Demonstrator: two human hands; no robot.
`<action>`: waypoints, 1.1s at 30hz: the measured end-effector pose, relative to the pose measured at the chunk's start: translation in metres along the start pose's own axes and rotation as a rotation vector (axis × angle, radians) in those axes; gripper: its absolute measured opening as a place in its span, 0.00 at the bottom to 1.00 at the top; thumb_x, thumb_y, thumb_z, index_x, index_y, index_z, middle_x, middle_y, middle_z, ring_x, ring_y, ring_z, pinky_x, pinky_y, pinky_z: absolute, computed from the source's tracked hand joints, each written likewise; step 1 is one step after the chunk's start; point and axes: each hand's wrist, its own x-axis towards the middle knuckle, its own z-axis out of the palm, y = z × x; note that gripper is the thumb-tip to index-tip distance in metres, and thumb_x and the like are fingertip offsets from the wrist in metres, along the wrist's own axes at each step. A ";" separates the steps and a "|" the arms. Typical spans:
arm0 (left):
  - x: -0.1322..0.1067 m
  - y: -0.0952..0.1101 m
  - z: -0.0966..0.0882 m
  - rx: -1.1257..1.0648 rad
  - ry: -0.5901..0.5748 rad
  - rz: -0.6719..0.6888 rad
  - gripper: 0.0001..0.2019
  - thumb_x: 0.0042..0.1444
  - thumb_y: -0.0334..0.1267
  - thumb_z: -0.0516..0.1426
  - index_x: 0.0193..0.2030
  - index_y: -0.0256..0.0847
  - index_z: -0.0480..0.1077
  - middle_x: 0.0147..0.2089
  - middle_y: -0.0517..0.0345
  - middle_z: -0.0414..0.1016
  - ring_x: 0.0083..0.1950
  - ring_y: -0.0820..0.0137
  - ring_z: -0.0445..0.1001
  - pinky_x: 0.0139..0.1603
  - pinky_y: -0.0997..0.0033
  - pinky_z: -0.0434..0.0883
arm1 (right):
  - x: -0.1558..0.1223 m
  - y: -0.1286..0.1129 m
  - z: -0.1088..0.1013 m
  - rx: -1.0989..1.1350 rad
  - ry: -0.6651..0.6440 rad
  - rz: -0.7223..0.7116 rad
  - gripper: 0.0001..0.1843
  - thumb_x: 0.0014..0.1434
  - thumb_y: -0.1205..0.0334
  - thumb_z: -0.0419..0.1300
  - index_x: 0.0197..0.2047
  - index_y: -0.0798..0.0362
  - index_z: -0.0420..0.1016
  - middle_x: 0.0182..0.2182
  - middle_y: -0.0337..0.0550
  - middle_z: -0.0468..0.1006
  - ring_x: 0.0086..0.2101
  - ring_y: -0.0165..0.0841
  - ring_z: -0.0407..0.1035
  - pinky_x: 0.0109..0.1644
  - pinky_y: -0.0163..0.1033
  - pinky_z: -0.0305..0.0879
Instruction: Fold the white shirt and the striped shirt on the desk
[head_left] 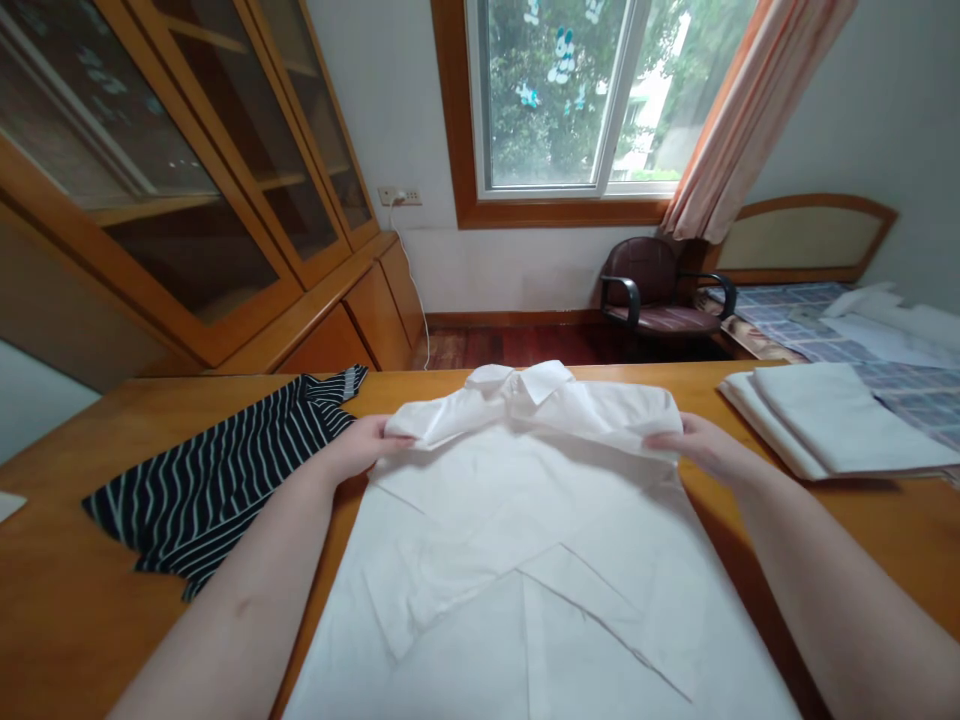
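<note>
Head view — left hand (356, 447), right hand (709, 447), holding white shirt (525, 540)

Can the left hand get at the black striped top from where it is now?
Probably yes: the left hand lies right beside the black striped top with nothing between them, though it would first have to leave the folded edge of the white shirt.

This looks like a bedroom in a home: a bed (787, 320) is standing near a dark armchair (645, 290) and a curtained window (570, 100), with a glass-fronted wooden cabinet (225, 180) lining one wall.
</note>
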 end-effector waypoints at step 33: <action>0.074 -0.012 0.054 0.499 0.321 0.042 0.27 0.50 0.37 0.56 0.58 0.39 0.64 0.64 0.47 0.61 0.67 0.59 0.53 0.65 0.60 0.48 | 0.072 0.041 0.030 -0.485 0.303 -0.105 0.25 0.50 0.44 0.59 0.46 0.51 0.76 0.42 0.47 0.78 0.43 0.43 0.71 0.47 0.45 0.64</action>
